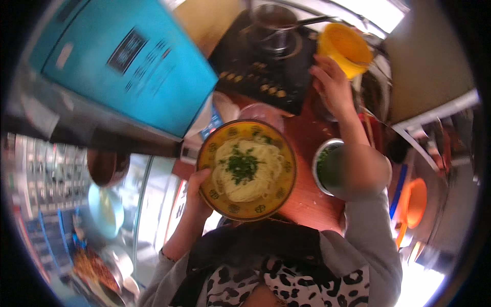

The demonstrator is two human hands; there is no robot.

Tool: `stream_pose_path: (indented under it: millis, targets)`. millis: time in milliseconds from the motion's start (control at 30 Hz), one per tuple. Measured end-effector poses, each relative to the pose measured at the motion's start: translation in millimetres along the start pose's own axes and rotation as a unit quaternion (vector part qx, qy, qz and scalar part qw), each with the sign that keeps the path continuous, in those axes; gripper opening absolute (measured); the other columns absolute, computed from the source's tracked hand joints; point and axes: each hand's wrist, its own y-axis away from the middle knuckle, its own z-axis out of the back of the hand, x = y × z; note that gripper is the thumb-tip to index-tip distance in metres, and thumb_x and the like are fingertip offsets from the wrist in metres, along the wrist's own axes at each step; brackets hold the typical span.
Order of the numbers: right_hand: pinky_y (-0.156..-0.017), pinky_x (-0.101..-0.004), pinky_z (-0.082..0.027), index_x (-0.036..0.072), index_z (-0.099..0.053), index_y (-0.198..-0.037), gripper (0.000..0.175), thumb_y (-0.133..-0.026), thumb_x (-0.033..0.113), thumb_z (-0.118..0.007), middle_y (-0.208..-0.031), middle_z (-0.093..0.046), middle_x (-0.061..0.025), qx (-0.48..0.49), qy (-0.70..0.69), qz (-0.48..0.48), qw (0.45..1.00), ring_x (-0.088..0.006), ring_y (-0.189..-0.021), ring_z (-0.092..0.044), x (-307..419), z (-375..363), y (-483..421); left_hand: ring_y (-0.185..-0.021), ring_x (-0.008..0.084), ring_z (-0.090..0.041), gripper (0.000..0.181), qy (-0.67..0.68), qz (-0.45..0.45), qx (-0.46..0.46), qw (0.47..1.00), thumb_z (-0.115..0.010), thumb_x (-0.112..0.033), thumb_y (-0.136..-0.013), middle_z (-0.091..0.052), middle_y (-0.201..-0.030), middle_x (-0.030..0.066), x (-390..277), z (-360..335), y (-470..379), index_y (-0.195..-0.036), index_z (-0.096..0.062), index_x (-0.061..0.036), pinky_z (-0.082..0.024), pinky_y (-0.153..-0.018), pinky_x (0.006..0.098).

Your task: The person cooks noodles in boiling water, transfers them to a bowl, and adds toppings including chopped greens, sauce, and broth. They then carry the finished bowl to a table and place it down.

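Observation:
A yellow patterned bowl (249, 215) rests in my left hand (197, 192), thumb over its rim. Pale noodles (253, 184) fill the bowl, topped with chopped green herbs (241, 165). My right hand (332, 86) is stretched forward beside a yellow plastic tub (345, 50), its fingers bent. Whether those fingers touch the tub or grip anything is unclear. Below my right forearm stands a round metal-rimmed container of chopped greens (326, 165), partly covered by the arm and a blurred patch.
A saucepan (274, 19) with a long handle stands on a black induction cooktop (261, 76). At the left is a blue box-shaped appliance (130, 65). An orange plastic vessel (416, 203) lies at the right, beyond the red-brown counter (307, 199). Further bowls (107, 211) appear at lower left.

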Motion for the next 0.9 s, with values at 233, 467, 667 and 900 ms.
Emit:
stream_pose_path:
  millis: [233,467,667,900]
  targets:
    - [-0.064,-0.0315,-0.051,0.001,-0.063,-0.110,0.023,-0.090,0.013,-0.061,-0.087,-0.068,-0.0088,0.229,0.172,0.049,0.957,-0.0199,-0.074,-0.065,-23,-71,93,-0.109,0.0291,-0.058,0.059,0.127,0.017,-0.067,0.990,-0.050,-0.035,-0.087,-0.058,-0.124,0.0174,0,67,45,-0.134,-0.045,-0.0006,-0.048,-0.092,0.0408]
    - [-0.076,-0.0414,-0.054,0.009,-0.066,-0.104,0.019,-0.089,0.019,-0.059,-0.100,-0.067,-0.0149,0.279,0.388,0.169,0.862,-0.0325,-0.086,-0.066,-43,-143,122,-0.112,0.0289,-0.056,0.061,0.063,-0.081,-0.282,0.954,-0.050,-0.039,-0.086,-0.055,-0.127,0.0159,0,113,70,-0.134,-0.045,-0.0021,-0.047,-0.093,0.0408]
    - [-0.077,-0.0418,-0.053,0.008,-0.065,-0.103,0.019,-0.088,0.019,-0.060,-0.094,-0.065,-0.0148,0.152,0.384,0.182,0.893,-0.0324,-0.088,-0.064,-33,-84,142,-0.119,0.0292,-0.052,0.067,0.044,-0.051,-0.140,0.988,-0.044,-0.050,-0.087,-0.050,-0.133,0.0151,-5,95,64,-0.138,-0.041,-0.0047,-0.045,-0.097,0.0451]
    - [-0.078,-0.0380,-0.053,0.006,-0.067,-0.105,0.021,-0.087,0.015,-0.062,-0.097,-0.067,-0.0151,-0.068,0.437,0.023,0.896,-0.0294,-0.091,-0.065,2,94,205,-0.115,0.0283,-0.055,0.059,-0.042,-0.043,0.015,0.998,-0.044,-0.042,-0.090,-0.050,-0.132,0.0158,10,49,8,-0.136,-0.043,-0.0050,-0.046,-0.096,0.0423]
